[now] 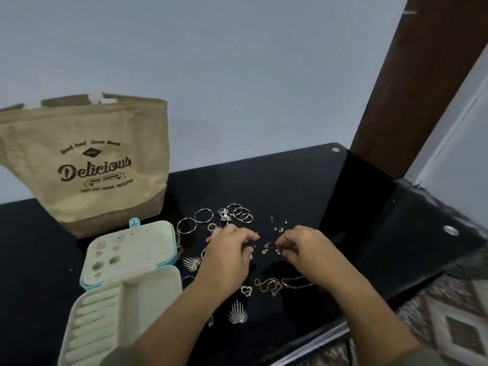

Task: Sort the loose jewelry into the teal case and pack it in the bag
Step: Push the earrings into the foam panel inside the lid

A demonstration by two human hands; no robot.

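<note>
A: Item one, the teal case. Where is it entered?

B: The teal case (126, 273) is recorded just left of the left hand (227, 260), laid open on the black table (369, 233). Its long axis is run from the near edge away toward the bag (87, 165). The lid panel (132, 249), with a snap tab (134, 222) at its far end, is pointed at the bag. The ring-roll base (105, 313) is laid nearest the person. A few earrings are seen pinned in the lid panel.

A: Item two, the bag?

B: It is stood upright beyond the case, well left of both hands, with its printed face turned to the person.

A: Item three, the hands?

B: The left hand and right hand (303, 249) are held palm down, near each other but apart, with fingers curled. Small pieces (265, 248) are seen between the fingertips. Whether anything is pinched by either hand cannot be told.

A: Loose stock?

B: Hoops (203, 215) and rings (243, 213) are listed beyond the left hand, and studs (280, 225) beyond the right. A heart pendant (246, 290) and a chain (293, 282) are found between the wrists. A fan-shaped earring (238, 313) is laid nearer the person.
</note>
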